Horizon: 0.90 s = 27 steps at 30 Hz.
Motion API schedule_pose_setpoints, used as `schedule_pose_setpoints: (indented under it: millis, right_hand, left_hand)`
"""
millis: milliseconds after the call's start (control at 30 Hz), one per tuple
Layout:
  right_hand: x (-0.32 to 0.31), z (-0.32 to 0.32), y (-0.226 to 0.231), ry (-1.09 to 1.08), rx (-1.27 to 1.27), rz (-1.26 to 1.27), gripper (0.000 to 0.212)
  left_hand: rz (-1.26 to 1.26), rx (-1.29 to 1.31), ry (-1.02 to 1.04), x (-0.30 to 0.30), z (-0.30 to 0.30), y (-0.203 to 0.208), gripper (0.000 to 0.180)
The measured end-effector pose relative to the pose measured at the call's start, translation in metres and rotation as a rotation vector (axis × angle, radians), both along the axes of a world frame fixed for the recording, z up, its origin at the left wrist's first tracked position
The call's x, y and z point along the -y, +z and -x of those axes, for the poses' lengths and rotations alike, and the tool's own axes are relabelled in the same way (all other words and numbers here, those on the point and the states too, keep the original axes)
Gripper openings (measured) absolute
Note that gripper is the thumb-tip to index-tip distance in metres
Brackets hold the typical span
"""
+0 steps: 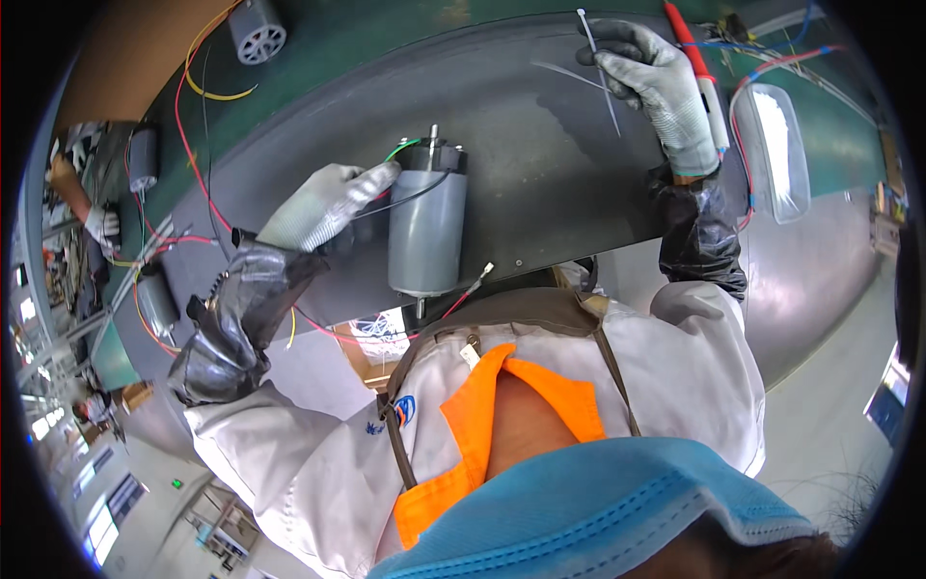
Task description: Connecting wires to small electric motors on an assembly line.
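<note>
A grey cylindrical motor [424, 236] stands on the dark bench mat in front of me, its shaft pointing away. My left hand [323, 205], in a light grey glove, is closed beside its far end, with thumb and fingers on the motor's wires [405, 147]; the exact grip is partly hidden. Farther off to the right, my gloved right hand [651, 82] pinches a white cable tie [605, 82], head end up, above the mat. A second pale strip [569, 73] runs toward the same fingers; whether they hold it, I cannot tell.
Right of my right hand lie a red-and-white stick-shaped tool [702, 77] and a clear tray [779, 154] of white strips. More wired motors sit leftward: one far [256, 37], two nearer the edge [143, 159]. Another person's gloved hand [101, 227] shows far left.
</note>
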State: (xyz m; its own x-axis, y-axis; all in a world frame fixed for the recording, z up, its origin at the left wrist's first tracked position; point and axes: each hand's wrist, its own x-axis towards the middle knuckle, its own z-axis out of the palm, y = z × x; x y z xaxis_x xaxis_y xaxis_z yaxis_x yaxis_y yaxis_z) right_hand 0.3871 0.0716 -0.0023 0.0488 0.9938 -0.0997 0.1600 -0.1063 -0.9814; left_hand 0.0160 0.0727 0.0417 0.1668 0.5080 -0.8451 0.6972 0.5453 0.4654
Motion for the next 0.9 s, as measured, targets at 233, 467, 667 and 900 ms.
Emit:
schedule_pose_setpoints:
  millis: [233,467,667,900]
  right_hand:
    - [0.001,0.07,-0.005,0.399,-0.558,0.3,0.033]
    - [0.067,0.177,-0.034,0.288,-0.373,-0.015,0.019]
    - [0.059,0.186,-0.059,0.327,0.594,-0.852,0.041]
    - [0.058,0.195,-0.041,0.328,0.537,-0.772,0.031]
  left_hand:
    - [-0.066,0.119,0.186,0.008,0.029,0.0,0.046]
    - [0.07,0.198,-0.173,-0.007,0.056,-0.004,0.037]
    - [0.046,0.255,0.142,0.009,0.038,-0.011,0.053]
    - [-0.317,0.389,0.385,0.035,0.031,-0.054,0.048]
